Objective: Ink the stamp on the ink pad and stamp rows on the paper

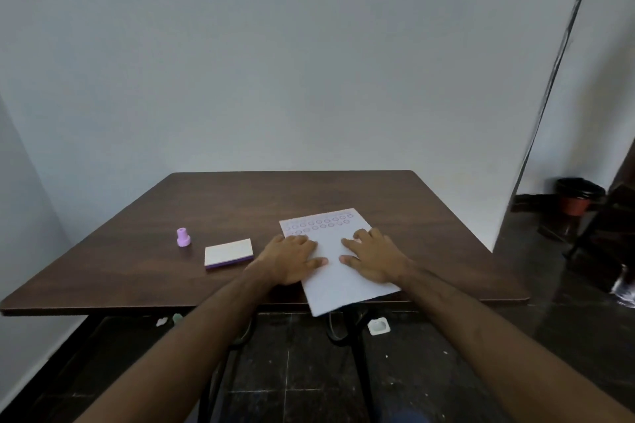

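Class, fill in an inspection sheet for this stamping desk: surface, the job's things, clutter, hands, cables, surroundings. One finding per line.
Surface: dark wooden table, mostly bare.
Job's things: paper with rows of round stamp marks at its far end, near corner hanging over the table's front edge; purple stamp standing upright at the left; ink pad between stamp and paper, lid closed.
Clutter: nothing seen on the table.
Hands: left hand and right hand both lie flat on the paper, holding nothing.
Cables: nothing seen.
Surroundings: plain pale wall; dark tiled floor; small white scraps on the floor under the table; dark bin at the far right.
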`<control>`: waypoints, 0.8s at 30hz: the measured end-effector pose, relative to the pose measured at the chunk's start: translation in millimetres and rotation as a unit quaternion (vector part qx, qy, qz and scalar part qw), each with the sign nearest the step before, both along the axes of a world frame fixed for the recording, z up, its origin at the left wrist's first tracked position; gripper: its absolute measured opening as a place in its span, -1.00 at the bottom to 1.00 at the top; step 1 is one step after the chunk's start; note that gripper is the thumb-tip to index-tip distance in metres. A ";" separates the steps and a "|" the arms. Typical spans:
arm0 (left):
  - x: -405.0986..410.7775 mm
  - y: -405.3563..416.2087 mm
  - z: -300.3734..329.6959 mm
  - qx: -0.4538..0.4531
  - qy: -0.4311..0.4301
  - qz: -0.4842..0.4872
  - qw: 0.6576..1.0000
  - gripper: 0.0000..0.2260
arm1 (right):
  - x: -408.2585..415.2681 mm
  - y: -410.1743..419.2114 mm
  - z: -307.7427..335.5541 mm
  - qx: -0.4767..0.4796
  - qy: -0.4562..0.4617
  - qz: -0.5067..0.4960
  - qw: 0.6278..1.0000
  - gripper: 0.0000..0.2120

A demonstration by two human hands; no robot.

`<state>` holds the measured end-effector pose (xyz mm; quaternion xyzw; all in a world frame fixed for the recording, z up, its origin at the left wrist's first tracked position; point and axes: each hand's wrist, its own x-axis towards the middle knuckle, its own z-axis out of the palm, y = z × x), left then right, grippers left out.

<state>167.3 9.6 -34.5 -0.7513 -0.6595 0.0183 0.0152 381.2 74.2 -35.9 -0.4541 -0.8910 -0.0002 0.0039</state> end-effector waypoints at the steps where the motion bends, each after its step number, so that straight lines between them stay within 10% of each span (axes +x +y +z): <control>1: -5.9 7.4 -2.2 -0.003 -0.001 0.009 1.000 -0.34 | -7.3 3.4 -1.9 0.008 0.003 -0.002 1.000 -0.42; 10: -66.6 114.5 -16.9 -0.028 -0.019 0.029 0.999 -0.33 | -77.2 87.5 -28.4 0.008 0.111 -0.041 0.993 -0.35; 24: -78.8 132.0 41.8 -0.045 -0.014 0.035 0.998 -0.28 | -90.4 113.1 46.1 -0.100 0.035 -0.055 0.993 -0.22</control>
